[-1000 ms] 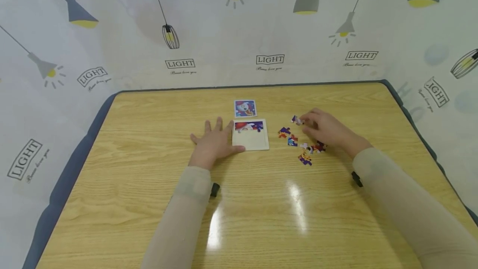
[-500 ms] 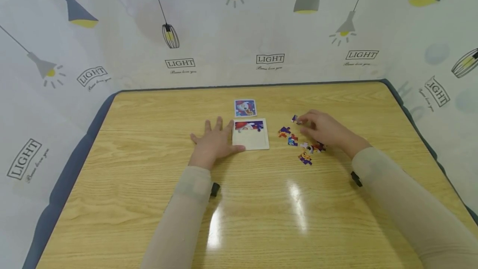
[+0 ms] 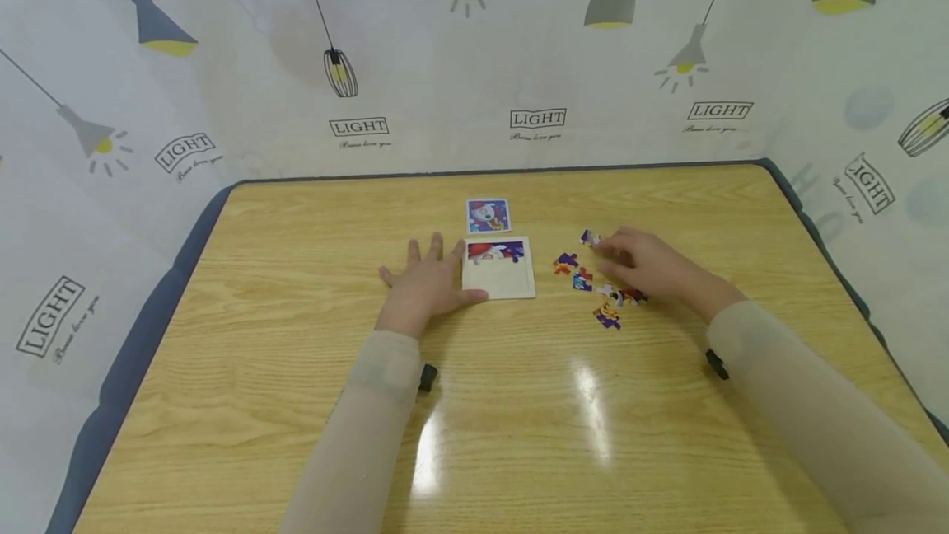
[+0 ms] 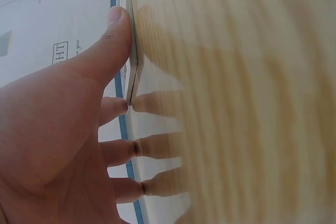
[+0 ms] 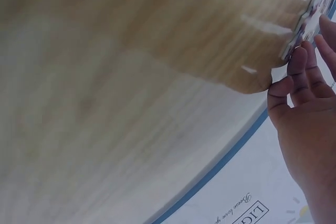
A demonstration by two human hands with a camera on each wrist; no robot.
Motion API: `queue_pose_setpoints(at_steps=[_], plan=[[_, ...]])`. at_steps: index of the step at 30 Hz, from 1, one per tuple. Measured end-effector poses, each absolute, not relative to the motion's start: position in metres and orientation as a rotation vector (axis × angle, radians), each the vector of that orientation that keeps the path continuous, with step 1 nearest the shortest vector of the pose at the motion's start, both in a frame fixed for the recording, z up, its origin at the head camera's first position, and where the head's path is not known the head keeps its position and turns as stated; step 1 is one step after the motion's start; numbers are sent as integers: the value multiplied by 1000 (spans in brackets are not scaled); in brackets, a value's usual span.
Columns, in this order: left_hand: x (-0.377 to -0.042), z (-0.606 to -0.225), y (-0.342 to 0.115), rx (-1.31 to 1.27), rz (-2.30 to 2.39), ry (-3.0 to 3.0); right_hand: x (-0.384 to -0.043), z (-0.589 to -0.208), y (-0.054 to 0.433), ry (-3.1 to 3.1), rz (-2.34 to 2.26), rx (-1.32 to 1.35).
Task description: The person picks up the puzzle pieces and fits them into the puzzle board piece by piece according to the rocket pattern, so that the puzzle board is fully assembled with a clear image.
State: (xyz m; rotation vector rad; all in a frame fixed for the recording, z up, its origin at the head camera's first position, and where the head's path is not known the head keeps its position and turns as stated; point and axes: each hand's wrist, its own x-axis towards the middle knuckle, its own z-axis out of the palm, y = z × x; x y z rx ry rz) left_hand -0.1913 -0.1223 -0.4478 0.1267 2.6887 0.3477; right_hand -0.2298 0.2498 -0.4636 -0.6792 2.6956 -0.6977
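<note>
My left hand (image 3: 421,287) lies spread on the table, its thumb over the near edge of a white puzzle board (image 3: 498,280) and its index fingertip at the far left corner. The left wrist view shows that thumb (image 4: 118,30) along the board's edge. Printed pieces in red, white and purple fill the board's far strip; the rest is bare. At right, my right hand (image 3: 645,264) reaches over loose jigsaw pieces. Its index fingertip is right at a purple and white jigsaw piece (image 3: 587,236), with the thumb apart from it. Several more jigsaw pieces (image 3: 566,262) lie nearby, some partly under the hand.
A small square picture card (image 3: 488,216) of a white animal in a red hat lies just beyond the board. The wooden table (image 3: 519,402) ends at a dark blue edge, with a lamp-printed cloth (image 3: 445,89) hanging behind it.
My right hand has drawn slightly back toward me and to the right, and the purple and white jigsaw piece shows more. My left hand and the board have stayed put.
</note>
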Motion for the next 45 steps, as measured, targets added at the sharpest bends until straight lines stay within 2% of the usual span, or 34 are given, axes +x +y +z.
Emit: queue_pose_setpoints(at_steps=[14, 30, 45], plan=[[-190, -446, -122, 123, 343, 2690, -204, -460, 269, 2660, -718, -719], [-190, -449, -125, 118, 354, 2688, -203, -465, 265, 2652, -711, -832], [-189, -451, -123, 120, 355, 2689, -198, -463, 287, 2655, -719, -680]])
